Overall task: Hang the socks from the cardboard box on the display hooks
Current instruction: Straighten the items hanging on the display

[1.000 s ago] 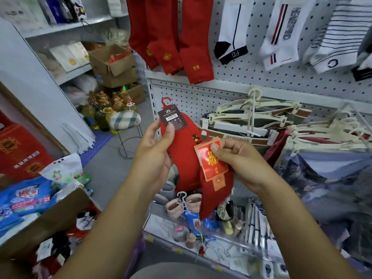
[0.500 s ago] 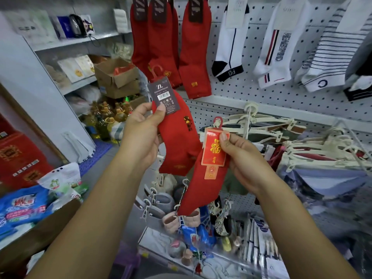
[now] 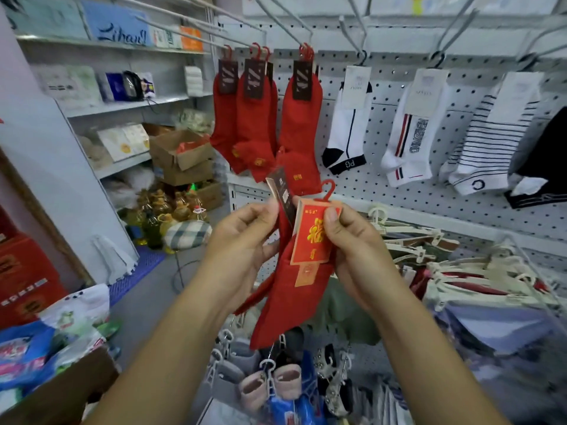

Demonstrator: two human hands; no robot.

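Note:
My right hand (image 3: pixel 352 240) pinches a red sock pair (image 3: pixel 288 302) by its red and gold card label, whose red plastic hook (image 3: pixel 327 190) points up. My left hand (image 3: pixel 245 237) grips a second red sock pair by its dark label (image 3: pixel 280 191); most of that sock is hidden behind the first. Both pairs are held together in front of the pegboard (image 3: pixel 399 179). Above, several red socks (image 3: pixel 260 118) hang on metal display hooks (image 3: pixel 276 23). A cardboard box edge (image 3: pixel 61 391) sits at the lower left.
White and striped socks (image 3: pixel 411 130) hang to the right on the pegboard. Below are racks of hangered garments (image 3: pixel 460 265) and clipped small items (image 3: pixel 264 381). On the left stand shelves, cardboard boxes (image 3: pixel 181 154), bottles and a stool (image 3: pixel 187 234) on the floor.
The view has tilted upward, showing the display hooks. My hands have drawn together, so the two sock pairs that were side by side now overlap.

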